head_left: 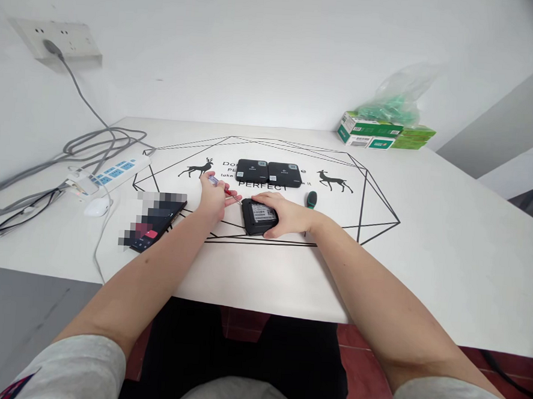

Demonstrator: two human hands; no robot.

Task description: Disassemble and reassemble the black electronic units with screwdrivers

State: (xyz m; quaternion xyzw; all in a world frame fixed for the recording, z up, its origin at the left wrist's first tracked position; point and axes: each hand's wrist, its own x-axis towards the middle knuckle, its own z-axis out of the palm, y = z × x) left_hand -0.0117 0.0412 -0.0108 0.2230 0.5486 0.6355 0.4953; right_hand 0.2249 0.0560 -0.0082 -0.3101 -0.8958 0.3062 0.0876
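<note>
My left hand (215,199) grips a small screwdriver (228,192) with a clear and red handle. Its thin shaft points right, toward the left edge of a black box (259,216); whether the tip touches it, I cannot tell. That box lies with a white printed label facing up. Wrapped around its right side is my right hand (283,214), which covers part of the label. Just behind the hands, two similar flat black boxes, a left one (251,171) and a right one (285,174), lie side by side. A green and black screwdriver handle (311,198) shows beyond my right wrist.
Left of my left forearm lies a phone (159,220) with a partly blurred screen. Farther left are a power strip (121,169), a white charger (98,206), glasses (28,210) and a coiled grey cable (93,141). Green and white cartons (372,131) under a plastic bag (396,102) stand back right.
</note>
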